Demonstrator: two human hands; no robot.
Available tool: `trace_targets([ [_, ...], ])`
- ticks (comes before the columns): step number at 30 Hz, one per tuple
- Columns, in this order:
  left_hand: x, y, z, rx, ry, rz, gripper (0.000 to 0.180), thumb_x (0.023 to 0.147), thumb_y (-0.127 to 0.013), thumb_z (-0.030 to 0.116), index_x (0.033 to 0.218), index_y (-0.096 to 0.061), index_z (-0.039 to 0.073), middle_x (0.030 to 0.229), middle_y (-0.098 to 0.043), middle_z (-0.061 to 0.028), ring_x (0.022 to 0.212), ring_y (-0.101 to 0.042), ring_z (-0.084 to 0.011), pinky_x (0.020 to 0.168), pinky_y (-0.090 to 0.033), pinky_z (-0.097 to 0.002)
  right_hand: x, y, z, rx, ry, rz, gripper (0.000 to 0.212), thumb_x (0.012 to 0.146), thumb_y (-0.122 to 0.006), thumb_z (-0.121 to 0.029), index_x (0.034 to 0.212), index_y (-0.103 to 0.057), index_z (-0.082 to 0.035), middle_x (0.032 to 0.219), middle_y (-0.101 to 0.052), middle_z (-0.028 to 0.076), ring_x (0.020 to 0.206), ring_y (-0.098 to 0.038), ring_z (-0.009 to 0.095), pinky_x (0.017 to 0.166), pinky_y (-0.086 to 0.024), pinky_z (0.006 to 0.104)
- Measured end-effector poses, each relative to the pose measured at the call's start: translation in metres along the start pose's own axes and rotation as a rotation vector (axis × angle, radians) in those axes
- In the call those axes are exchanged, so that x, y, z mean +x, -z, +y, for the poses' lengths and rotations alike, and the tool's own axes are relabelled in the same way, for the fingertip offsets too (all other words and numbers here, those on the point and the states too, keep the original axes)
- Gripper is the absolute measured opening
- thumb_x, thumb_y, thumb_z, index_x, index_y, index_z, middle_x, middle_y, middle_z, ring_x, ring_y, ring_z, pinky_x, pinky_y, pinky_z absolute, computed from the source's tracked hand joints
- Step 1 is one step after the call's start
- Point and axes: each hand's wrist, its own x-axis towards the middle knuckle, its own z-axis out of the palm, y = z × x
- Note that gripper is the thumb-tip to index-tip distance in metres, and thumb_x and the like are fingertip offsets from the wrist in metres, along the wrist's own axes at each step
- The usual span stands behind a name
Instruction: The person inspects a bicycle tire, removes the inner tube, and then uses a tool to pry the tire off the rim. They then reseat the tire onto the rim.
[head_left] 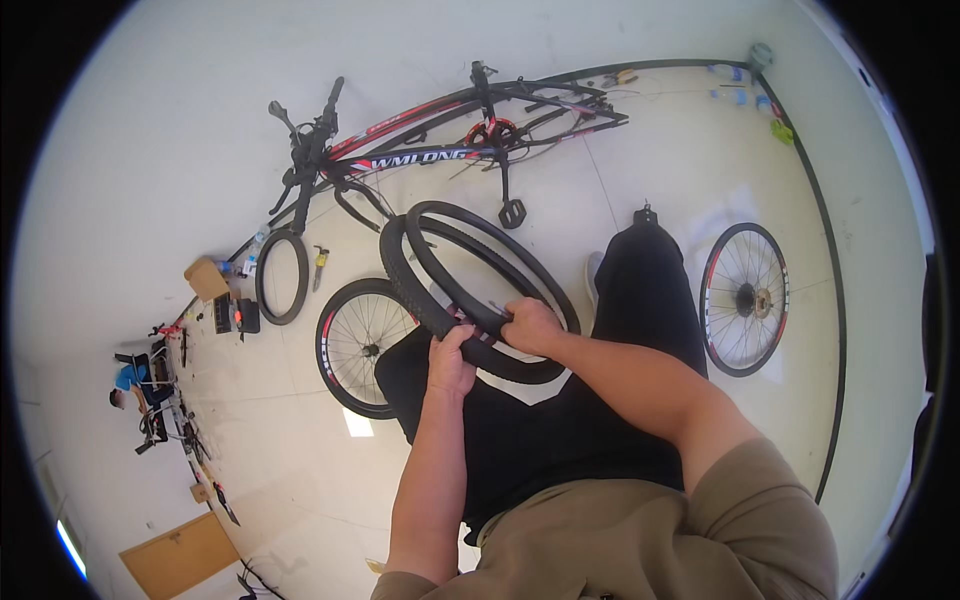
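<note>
While a person in a blue top (128, 378) stays at the far left, an open brown cardboard box (206, 280) sits beside a black box-shaped case (243, 317). Next, a loose black rubber tyre (263, 284) and a yellow-and-black hand tool (320, 265) rest on the pale tiled floor (285, 410). A spoked wheel with a black tyre (371, 350) lies partly behind the wearer's black-trousered knee, and beyond it spreads a black-and-red bicycle frame (420, 160). The left hand (452, 362) has its fingers clamped on a thick, knobbly black tyre (401, 280) above the lap; the right hand (533, 328) has its fingers closed on a smooth, slimmer black ring (520, 244) overlapping it. Rightmost, a spoked black-rimmed wheel (745, 300) lies apart.
</note>
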Motion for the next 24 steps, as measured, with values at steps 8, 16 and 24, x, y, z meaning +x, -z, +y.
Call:
trace_targets([
  [8, 0.000, -0.008, 0.003, 0.028, -0.055, 0.142, 0.069, 0.076, -0.059, -0.002, 0.139, -0.033, -0.001, 0.097, -0.056, -0.0115, 0.082, -0.060, -0.0243, 0.073, -0.054, -0.0411, 0.021, 0.039, -0.018, 0.079, 0.160, 0.219, 0.036, 0.072, -0.066, -0.029, 0.098, -0.071, -0.004, 0.093, -0.070, 0.022, 0.092, -0.068, 0.039, 0.084, -0.054, 0.0460],
  [16, -0.007, -0.016, 0.003, 0.229, -0.130, 0.263, 0.042, 0.076, -0.071, -0.002, 0.115, -0.055, -0.001, 0.096, -0.061, -0.0075, 0.082, -0.061, -0.0193, 0.077, -0.052, -0.0347, 0.036, 0.104, -0.021, -0.240, 0.123, 0.311, 0.042, 0.071, -0.068, -0.033, 0.102, -0.068, -0.004, 0.093, -0.071, 0.020, 0.093, -0.068, 0.036, 0.084, -0.053, 0.0438],
  [24, -0.017, -0.018, 0.008, 0.104, -0.084, 0.093, 0.042, 0.077, -0.075, -0.004, 0.116, -0.059, 0.000, 0.107, -0.066, -0.0091, 0.098, -0.064, -0.0220, 0.091, -0.050, -0.0368, 0.044, 0.122, -0.012, -0.139, 0.044, 0.285, 0.041, 0.070, -0.066, -0.030, 0.100, -0.068, -0.002, 0.094, -0.070, 0.020, 0.093, -0.067, 0.037, 0.084, -0.052, 0.0437],
])
